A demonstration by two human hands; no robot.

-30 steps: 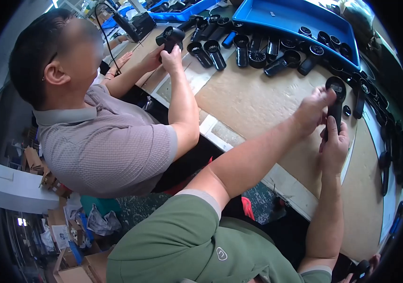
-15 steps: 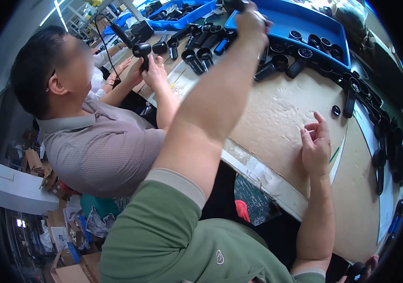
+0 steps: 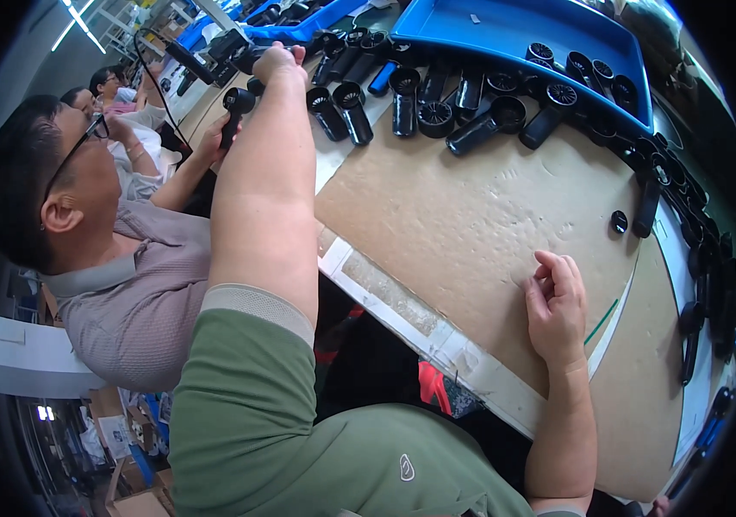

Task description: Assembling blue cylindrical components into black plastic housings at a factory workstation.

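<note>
My left arm stretches to the far left side of the table. At its end, my left hand (image 3: 282, 64) is closed around a black handheld fan (image 3: 252, 59), mostly hidden by the fingers and small in view. My right hand (image 3: 557, 314) rests on the brown board (image 3: 437, 207) with fingers loosely bent, the thumb apart, and nothing in it. Beyond the right hand lie a small round black cap (image 3: 619, 221) and a thin green stick (image 3: 601, 321). Several black fans (image 3: 403, 102) with round grilled heads lie in a row along the board's far side.
A blue tray (image 3: 489, 28) with several fans stands at the back. On my left a co-worker (image 3: 127, 284) holds another black fan (image 3: 237, 102). More black fans (image 3: 647, 202) curve along the right side. The table's white taped edge (image 3: 402, 314) runs before me.
My left hand has swung from over the blue tray to the far left, carrying the fan. My right hand's raised finger has come down. The head view has shifted slightly.
</note>
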